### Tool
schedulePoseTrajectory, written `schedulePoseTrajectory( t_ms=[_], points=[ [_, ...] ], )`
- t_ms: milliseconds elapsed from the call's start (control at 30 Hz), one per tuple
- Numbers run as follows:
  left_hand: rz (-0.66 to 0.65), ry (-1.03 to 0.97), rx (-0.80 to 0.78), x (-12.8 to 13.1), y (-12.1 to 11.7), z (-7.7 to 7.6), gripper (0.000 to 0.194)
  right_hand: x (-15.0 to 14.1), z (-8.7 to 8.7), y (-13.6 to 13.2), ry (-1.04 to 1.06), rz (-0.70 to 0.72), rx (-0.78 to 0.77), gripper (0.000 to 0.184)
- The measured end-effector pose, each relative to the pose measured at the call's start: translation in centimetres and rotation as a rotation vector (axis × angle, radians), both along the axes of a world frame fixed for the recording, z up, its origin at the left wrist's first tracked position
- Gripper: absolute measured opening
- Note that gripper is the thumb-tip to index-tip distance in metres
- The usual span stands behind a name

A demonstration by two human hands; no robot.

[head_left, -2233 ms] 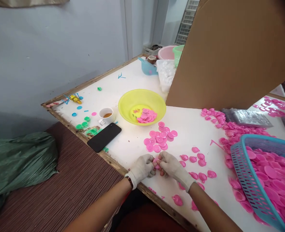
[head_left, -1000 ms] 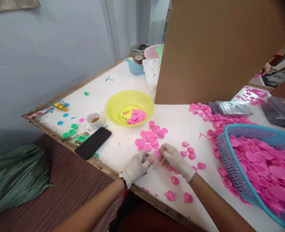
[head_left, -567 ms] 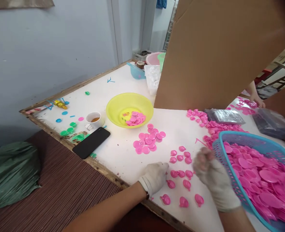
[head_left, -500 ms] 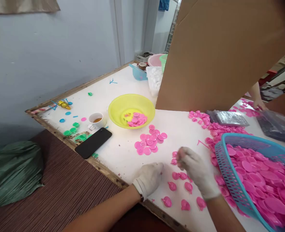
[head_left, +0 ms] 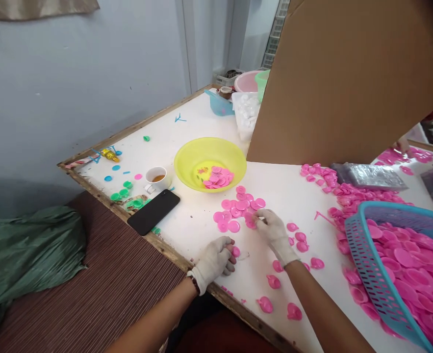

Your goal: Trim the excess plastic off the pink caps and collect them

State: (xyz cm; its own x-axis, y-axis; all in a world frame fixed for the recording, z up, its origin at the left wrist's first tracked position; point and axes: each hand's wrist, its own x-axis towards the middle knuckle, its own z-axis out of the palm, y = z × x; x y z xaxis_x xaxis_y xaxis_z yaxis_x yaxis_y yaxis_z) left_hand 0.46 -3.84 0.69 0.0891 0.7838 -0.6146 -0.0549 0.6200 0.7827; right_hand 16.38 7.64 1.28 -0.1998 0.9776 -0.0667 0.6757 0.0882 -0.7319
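My left hand [head_left: 213, 261], in a white glove with bare fingertips, is closed near the table's front edge around a small round pink plastic piece [head_left: 235, 251]. My right hand [head_left: 275, 234], gloved the same way, pinches a flat pink disc [head_left: 250, 220] at the edge of a loose group of pink discs [head_left: 234, 212]. Beneath and beside the right forearm lie several small pink toy cups [head_left: 265, 304], spread apart on the white table. A yellow bowl [head_left: 187, 162] stands behind the discs, with more pink discs inside.
At right, a blue basket [head_left: 363, 245] overflows with pink pieces beside a heap of them. A cardboard sheet [head_left: 334, 88] stands upright behind. To the left are a black phone [head_left: 153, 212], a cup of brown liquid [head_left: 156, 177] and green pieces [head_left: 119, 193]. Another person's hand [head_left: 402, 145] shows far right.
My right hand has moved away from the toy cups to the disc group and now pinches a disc. My left hand has turned, showing the pink piece. The view has shifted slightly right.
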Motion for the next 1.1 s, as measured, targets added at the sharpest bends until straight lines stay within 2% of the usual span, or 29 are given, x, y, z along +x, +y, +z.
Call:
schedulePoseTrajectory(
  t_ms=[33, 100, 200, 300, 500, 667, 767, 900, 1100],
  points=[
    [0.01, -0.044, -0.01, -0.1, 0.1, 0.2, 0.023, 0.4, 0.5, -0.6, 0.073, -0.048, -0.037, 0.011],
    [0.015, -0.083, -0.011, -0.2, 0.3, 0.6, 0.022, 0.9, 1.3, -2.1, 0.211, -0.078, -0.217, 0.01],
    [0.013, -0.077, 0.002, -0.4, 0.4, 0.7, 0.025, 0.3, 1.4, -4.5, 0.318, 0.033, -0.592, 0.006],
    [0.007, -0.047, 0.004, -0.3, 0.5, 0.3, 0.021, -0.9, 0.4, -6.0, 0.307, 0.089, -0.77, 0.002],
    [-0.049, -0.005, -0.053, -0.3, 1.5, -0.5, 0.017, -1.7, -0.7, -5.9, 0.303, 0.135, -0.863, 0.008],
    [-0.163, 0.11, -0.146, -0.6, 2.7, -0.3, 0.015, -2.2, -0.1, -4.4, 0.178, 0.197, -0.945, 0.01],
    [-0.176, 0.086, -0.1, -0.8, 2.6, -0.2, 0.019, -2.3, 0.5, -3.7, 0.149, 0.277, -0.99, 0.011],
    [-0.193, 0.076, 0.003, -1.0, 1.9, -0.5, 0.029, -2.3, 0.7, -3.9, 0.133, 0.262, -0.941, 0.008],
    [-0.217, 0.301, 0.064, -0.6, 1.6, -0.5, 0.023, -2.5, -0.7, -5.2, 0.183, 0.224, -0.814, 0.008]
  ],
)
